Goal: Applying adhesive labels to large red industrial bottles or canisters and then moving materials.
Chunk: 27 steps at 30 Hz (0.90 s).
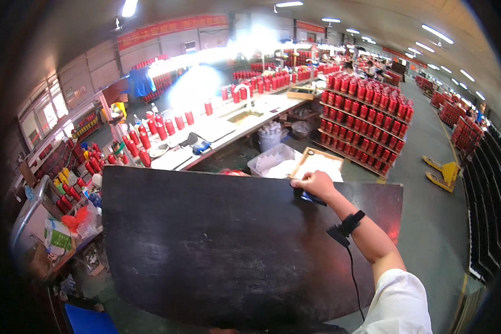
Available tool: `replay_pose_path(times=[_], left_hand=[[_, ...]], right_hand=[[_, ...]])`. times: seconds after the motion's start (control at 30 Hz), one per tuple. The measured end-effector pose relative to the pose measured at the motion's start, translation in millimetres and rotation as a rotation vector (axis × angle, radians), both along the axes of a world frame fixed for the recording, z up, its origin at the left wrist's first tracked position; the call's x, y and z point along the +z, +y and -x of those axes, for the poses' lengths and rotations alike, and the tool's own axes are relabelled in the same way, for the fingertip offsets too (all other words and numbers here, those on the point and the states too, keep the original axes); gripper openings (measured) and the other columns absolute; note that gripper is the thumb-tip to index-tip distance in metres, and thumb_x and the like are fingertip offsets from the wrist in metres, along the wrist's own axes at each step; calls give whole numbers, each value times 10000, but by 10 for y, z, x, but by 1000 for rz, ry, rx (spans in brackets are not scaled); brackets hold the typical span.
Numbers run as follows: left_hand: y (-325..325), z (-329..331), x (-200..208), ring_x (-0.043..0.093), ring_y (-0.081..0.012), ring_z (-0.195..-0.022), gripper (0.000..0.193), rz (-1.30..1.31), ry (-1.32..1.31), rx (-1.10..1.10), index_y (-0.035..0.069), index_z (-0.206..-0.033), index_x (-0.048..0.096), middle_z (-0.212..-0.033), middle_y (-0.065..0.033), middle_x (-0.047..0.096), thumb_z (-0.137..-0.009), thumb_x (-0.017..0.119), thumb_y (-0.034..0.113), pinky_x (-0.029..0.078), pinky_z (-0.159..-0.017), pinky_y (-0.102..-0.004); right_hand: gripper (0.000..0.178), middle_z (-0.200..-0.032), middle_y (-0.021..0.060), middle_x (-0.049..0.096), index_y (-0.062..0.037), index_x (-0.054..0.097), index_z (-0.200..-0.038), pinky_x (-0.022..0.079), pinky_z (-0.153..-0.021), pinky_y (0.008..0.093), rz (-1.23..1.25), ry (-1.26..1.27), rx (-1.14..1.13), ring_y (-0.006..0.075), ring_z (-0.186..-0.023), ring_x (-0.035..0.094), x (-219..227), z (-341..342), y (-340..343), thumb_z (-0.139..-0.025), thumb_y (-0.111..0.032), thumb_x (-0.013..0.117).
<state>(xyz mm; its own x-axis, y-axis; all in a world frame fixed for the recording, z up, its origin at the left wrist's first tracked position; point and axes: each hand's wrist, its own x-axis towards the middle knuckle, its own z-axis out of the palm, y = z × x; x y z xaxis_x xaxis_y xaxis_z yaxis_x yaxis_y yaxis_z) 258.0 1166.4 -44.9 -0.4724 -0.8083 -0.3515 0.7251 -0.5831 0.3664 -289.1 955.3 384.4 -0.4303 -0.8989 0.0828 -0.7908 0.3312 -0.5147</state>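
Note:
My right hand (315,185) reaches to the far edge of a large dark board (222,239), right of the middle. Its fingers are curled closed at that edge, and what they grip is hidden. A small dark-blue piece (313,197) shows beneath the palm against the board. A black strap with a small device (346,227) is round my right forearm, and a cable hangs from it. My left hand cannot be made out; only a small skin-toned sliver shows at the lower edge.
Just beyond the board stand a wooden tray (306,157) and a white plastic bin (268,162). A long workbench (214,133) carries red cylindrical containers. Layered racks of red containers (364,125) stand right of it. A yellow pallet truck (444,173) is in the aisle.

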Motion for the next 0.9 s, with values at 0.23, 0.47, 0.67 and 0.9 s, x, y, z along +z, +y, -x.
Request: replay_pose_path(times=[0.23,0.47,0.67,0.9], left_hand=[[-597,194,217,300,-357,-1387,786,-15,50,16,187,-1461,372,-1529,-85,349,-888,295,720,233,-1071,-647],[-946,189,484,262,-364,-1416,838,-78,58,47,183,-1489,341,-1557,-88,318,-880,276,754,204,-1087,-654],[-1208,28,749,247,-456,-1395,958,-440,-302,-115,188,-1508,308,-1566,-112,297,-811,266,844,201,-1097,-654],[-1577,36,959,233,-524,-1374,1058,-925,-570,-96,185,-1509,303,-1509,-147,385,-745,277,917,243,-1099,-632]], right_hand=[[574,-908,133,723,-86,755,-916,517,-782,377,-135,-77,-9,276,-880,687,-813,223,-1084,-696,-614,712],[538,-946,168,705,-51,754,-882,510,-821,410,-206,49,-33,304,-930,673,-1769,251,-1783,-713,-560,706],[545,-1050,198,661,-46,751,-917,490,-875,418,-292,51,-60,328,-993,638,-2315,264,-2041,-723,-554,718],[476,-939,218,682,-58,753,-865,513,-809,438,-350,36,-26,357,-913,658,-2709,28,-2357,-739,-515,710]])
